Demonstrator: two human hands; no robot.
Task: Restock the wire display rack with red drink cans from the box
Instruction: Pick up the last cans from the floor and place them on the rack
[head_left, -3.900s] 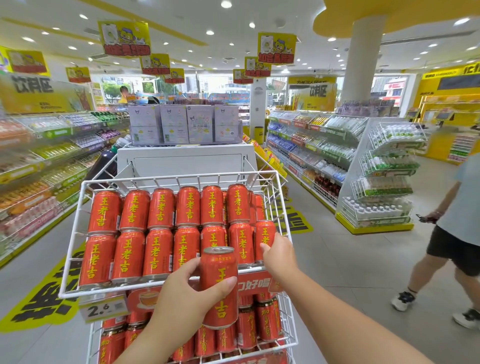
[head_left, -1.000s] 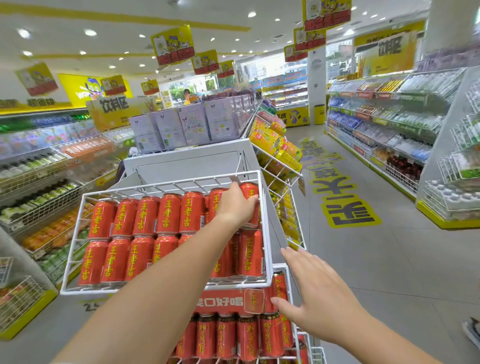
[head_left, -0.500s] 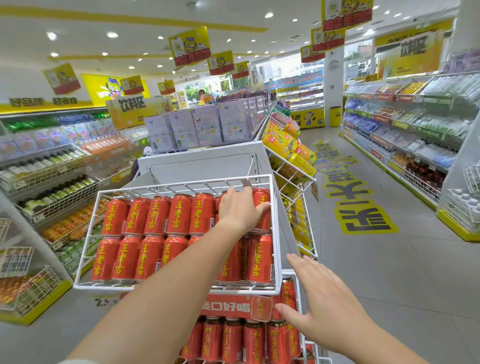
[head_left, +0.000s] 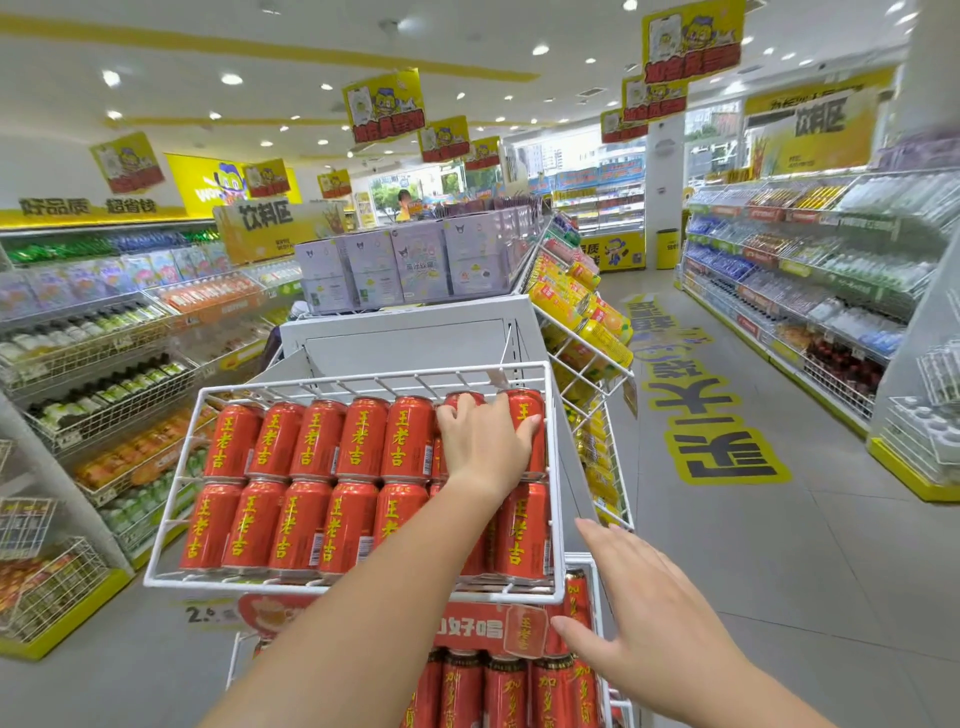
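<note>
The white wire rack's top basket holds two rows of red drink cans with yellow lettering, lying tilted toward me. My left hand reaches over the front row and is wrapped over a red can at the back right corner, with the thumb against the outermost can. My right hand hovers with fingers spread beside the rack's right edge, level with the red label strip, holding nothing. More red cans stand in the lower tier. No box is in view.
A side rack of yellow cans juts out just right of the basket. Pale purple cartons sit on top of the white gondola behind. Drink shelves line the left, and more shelving runs along the right of the aisle.
My left hand carried a can from the front of the basket to the back right corner and stays on it. My right hand left the basket's front and hangs by the right side.
</note>
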